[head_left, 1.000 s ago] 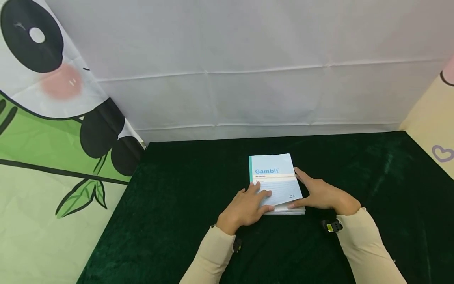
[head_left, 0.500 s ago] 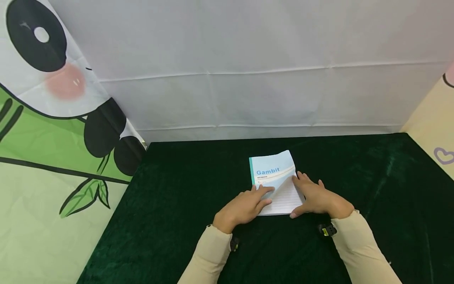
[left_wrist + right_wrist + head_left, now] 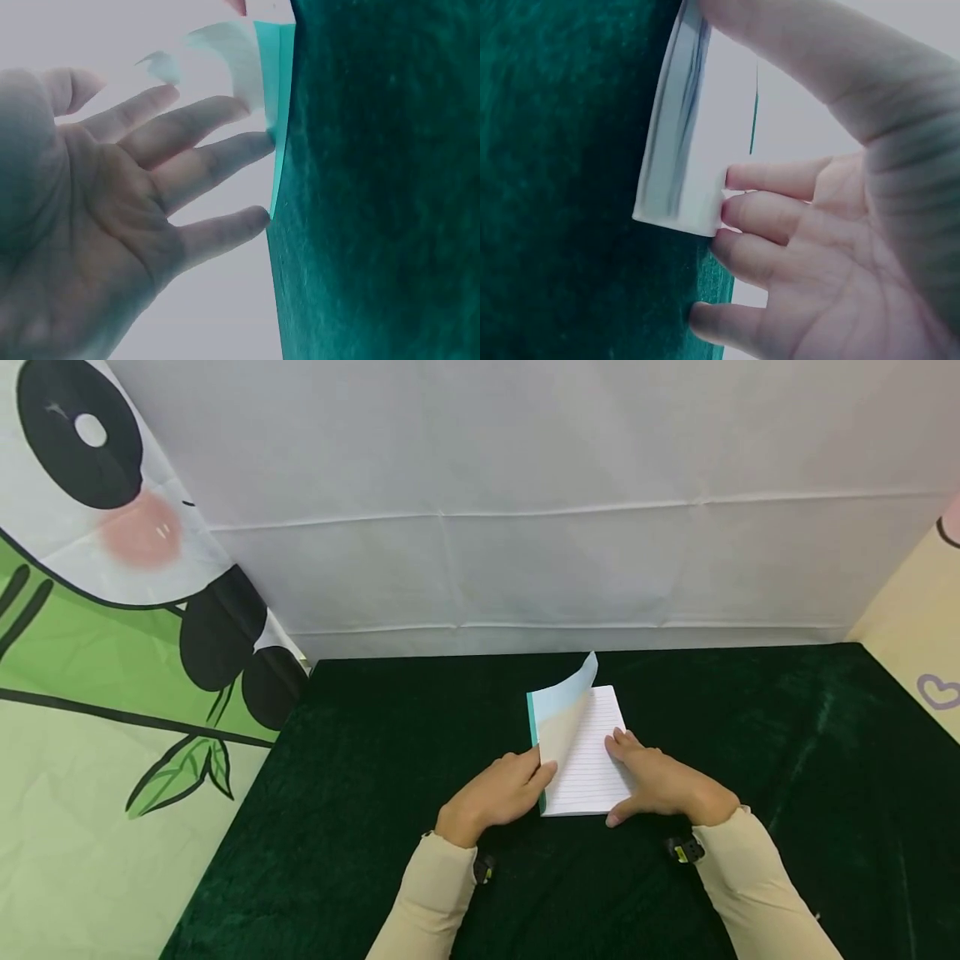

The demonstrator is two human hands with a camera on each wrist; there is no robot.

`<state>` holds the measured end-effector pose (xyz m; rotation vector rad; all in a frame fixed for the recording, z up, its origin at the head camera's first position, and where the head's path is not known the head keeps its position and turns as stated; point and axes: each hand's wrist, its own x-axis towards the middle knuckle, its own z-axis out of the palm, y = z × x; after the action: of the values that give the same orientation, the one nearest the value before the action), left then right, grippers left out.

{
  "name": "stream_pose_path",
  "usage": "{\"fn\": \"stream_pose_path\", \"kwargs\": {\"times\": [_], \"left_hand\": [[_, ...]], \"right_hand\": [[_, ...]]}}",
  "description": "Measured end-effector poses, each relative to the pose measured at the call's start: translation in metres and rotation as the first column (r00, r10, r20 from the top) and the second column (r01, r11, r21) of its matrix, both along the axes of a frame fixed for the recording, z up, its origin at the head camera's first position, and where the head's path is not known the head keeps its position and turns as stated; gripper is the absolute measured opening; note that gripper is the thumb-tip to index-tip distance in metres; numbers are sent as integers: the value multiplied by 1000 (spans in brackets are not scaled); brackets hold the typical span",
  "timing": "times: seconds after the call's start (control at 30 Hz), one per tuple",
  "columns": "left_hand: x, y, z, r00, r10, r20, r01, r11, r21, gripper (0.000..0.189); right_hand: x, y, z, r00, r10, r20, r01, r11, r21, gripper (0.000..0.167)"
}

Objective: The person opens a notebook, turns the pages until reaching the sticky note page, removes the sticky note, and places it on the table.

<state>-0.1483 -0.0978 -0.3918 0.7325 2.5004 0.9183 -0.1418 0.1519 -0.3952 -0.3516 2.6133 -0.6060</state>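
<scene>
A notebook (image 3: 588, 777) lies on the table in the head view, its lined first page bare. The pale blue cover (image 3: 558, 700) curls up and over to the left, its free corner in the air. My left hand (image 3: 495, 789) is at the spine side, its thumb by the curled cover. In the left wrist view its fingers are extended and spread, some tips at the teal spine (image 3: 276, 97). My right hand (image 3: 663, 781) rests along the right edge, fingertips on the page and thumb at the lower corner. The right wrist view shows the page block (image 3: 667, 142) beside those extended fingers.
A dark green velvet cloth (image 3: 375, 760) covers the table. Behind it hangs a creased white backdrop (image 3: 525, 560). Printed cartoon cloth (image 3: 150, 660) hangs at the left, and a cream cloth (image 3: 915, 635) at the right.
The notebook's cover has lifted from its right side and curled leftward, baring the lined page. My left hand has slid left off the cover to the spine; the right hand has moved onto the page.
</scene>
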Motion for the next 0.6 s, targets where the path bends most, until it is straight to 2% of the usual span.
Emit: {"fn": "stream_pose_path", "kwargs": {"times": [0.17,0.3,0.37,0.5,0.57,0.6], "left_hand": [[-4,-10,7,995,62,-73,-60,997,41,54],[-7,-20,16,974,149,-171,-133,986,102,62],[-8,-27,21,956,191,-225,-162,977,138,63],[-10,-39,32,898,272,-345,-215,957,195,65],[-11,-46,36,876,302,-377,-243,950,196,65],[-11,-50,37,870,309,-385,-254,949,188,64]], "right_hand": [[-1,0,-1,1000,-1,-6,1,1000,0,113],[0,1,0,1000,-5,-1,5,1000,-13,110],[0,2,0,1000,-2,-2,2,1000,-15,109],[-1,3,1,1000,1,-1,-1,1000,-21,109],[-2,4,1,1000,2,0,-2,1000,-25,109],[-2,5,1,1000,1,4,-1,1000,-27,109]]}}
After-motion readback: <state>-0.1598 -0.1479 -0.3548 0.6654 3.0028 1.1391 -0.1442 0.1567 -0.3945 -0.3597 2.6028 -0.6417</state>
